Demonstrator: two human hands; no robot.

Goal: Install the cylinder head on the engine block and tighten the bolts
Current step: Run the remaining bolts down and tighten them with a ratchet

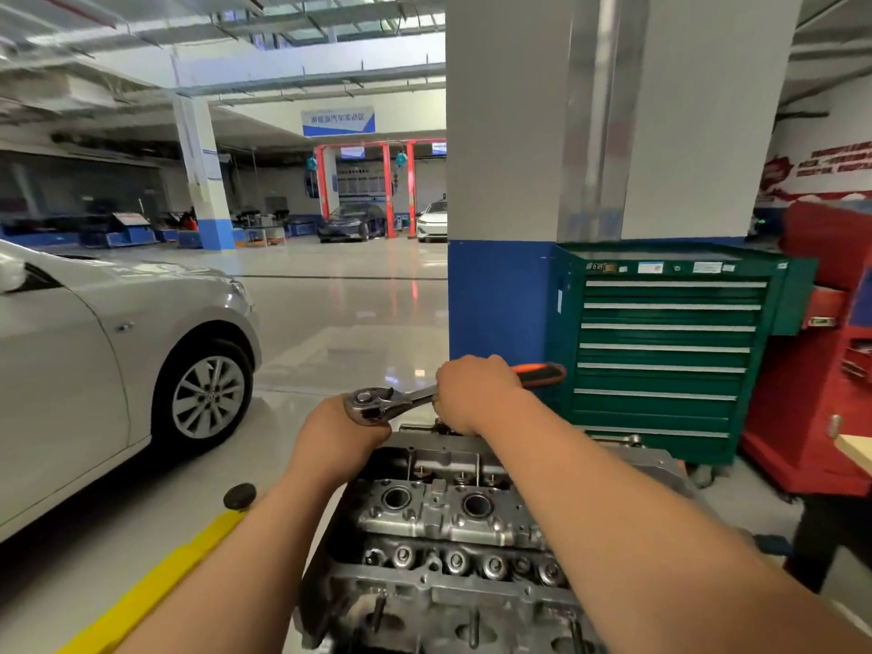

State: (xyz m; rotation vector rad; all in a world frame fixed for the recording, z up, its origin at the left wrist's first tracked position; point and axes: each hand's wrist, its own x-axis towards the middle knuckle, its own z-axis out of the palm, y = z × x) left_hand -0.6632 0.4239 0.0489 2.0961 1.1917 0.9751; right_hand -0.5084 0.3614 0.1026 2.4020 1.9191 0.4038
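Observation:
The grey metal cylinder head (443,516) sits on the engine block (424,620) low in the middle of the view, with round wells and valve springs showing. Over its far end a chrome ratchet wrench (377,402) lies level. My left hand (339,436) grips just under the ratchet's head from the left. My right hand (476,394) grips the wrench's shaft, and the orange and black handle end (542,374) sticks out to the right of it. Whatever socket or bolt lies below the ratchet head is hidden by my left hand.
A silver car (118,370) stands close on the left. A green drawer tool cabinet (670,351) is behind the engine on the right, with a red cabinet (821,351) beside it. A white and blue pillar (566,181) rises ahead. A yellow bar (155,582) lies on the floor.

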